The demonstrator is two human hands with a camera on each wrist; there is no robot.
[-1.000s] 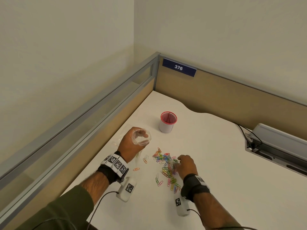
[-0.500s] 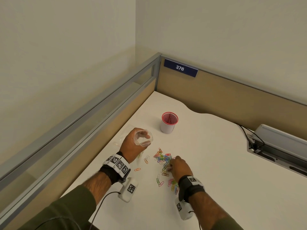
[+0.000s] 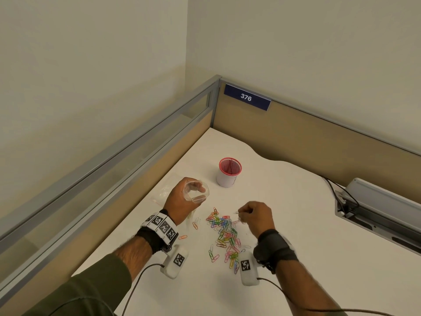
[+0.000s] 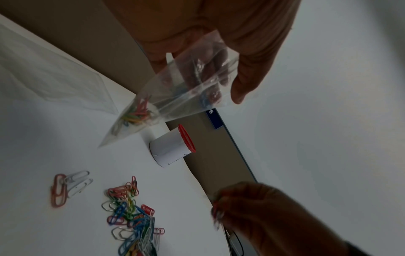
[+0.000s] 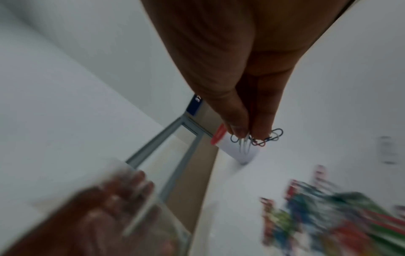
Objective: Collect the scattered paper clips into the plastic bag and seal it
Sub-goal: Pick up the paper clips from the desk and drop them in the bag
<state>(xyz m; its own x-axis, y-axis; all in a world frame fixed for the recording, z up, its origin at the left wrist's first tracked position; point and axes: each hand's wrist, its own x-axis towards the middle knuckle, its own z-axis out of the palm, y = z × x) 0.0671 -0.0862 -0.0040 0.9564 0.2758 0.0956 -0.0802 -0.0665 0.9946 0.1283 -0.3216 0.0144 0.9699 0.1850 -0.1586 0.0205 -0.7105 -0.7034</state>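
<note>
We keep the plastic bag [image 3: 195,190] mouth round in our left hand [image 3: 182,201], above the tabletop [image 3: 296,213]; our right hand [image 3: 256,216] pinches several paper clips [image 5: 260,138] and should drop them straight in. Many loose clips [image 3: 224,233] remain. A sign [image 3: 247,97] reads "376".

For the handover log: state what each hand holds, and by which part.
Left hand grips the plastic bag around its open mouth. Right hand pinches a few paper clips between thumb and fingertips, by their upper ends.
</note>
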